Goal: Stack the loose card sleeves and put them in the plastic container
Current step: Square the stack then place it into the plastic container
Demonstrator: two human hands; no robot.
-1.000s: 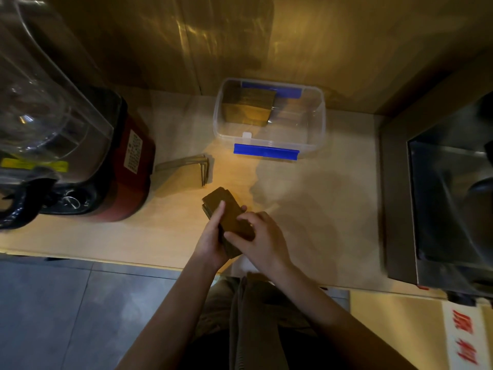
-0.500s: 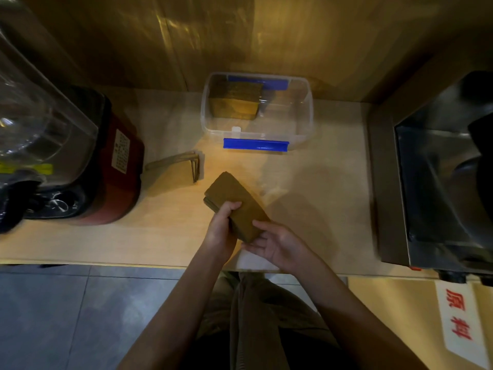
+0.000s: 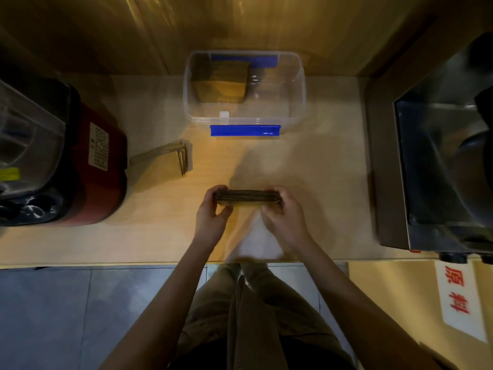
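Both hands, left hand [image 3: 212, 213] and right hand [image 3: 284, 213], pinch the ends of a stack of card sleeves [image 3: 246, 198] above the counter [image 3: 306, 182], well short of the plastic container [image 3: 300, 108].

Both forearms are bare from the elbows down, with no sleeve, watch, bracelet or ring showing on either. The left hand [image 3: 212, 217] and the right hand [image 3: 285, 218] wear no gloves. Below the arms, the person wears khaki-olive trousers [image 3: 256, 316] of soft, creased fabric, with a darker garment showing at the bottom edge of the view.
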